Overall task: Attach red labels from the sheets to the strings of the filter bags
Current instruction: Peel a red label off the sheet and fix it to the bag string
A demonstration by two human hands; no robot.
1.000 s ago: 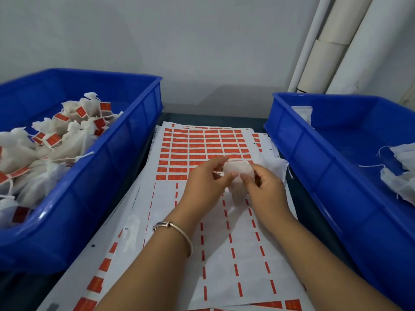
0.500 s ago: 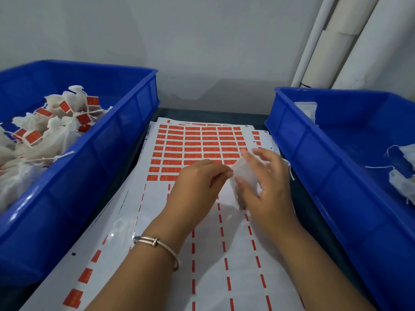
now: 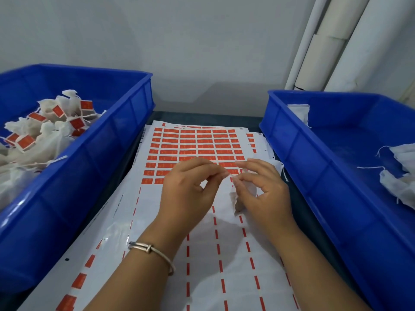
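On the bench, left to right:
Left bin [image 3: 116,140]: blue, holds a heap of labelled bags [image 3: 42,135], white with red tags on their strings.
Sheet [image 3: 195,149]: lies flat between the two bins; red labels fill its far half, the near half is peeled down to thin red strips.
Left hand [image 3: 188,189]: over the sheet, thumb and forefinger pinched together at the tip; what they pinch is too small to tell. A bracelet [image 3: 152,252] sits on the wrist.
Bag [image 3: 244,194]: white, held above the sheet's right side.
Right hand [image 3: 262,189]: fingers [image 3: 247,163] curled round the bag, tips just beside the left hand's.
Right bin [image 3: 298,153]: blue, holds loose bags [image 3: 402,176] without tags.
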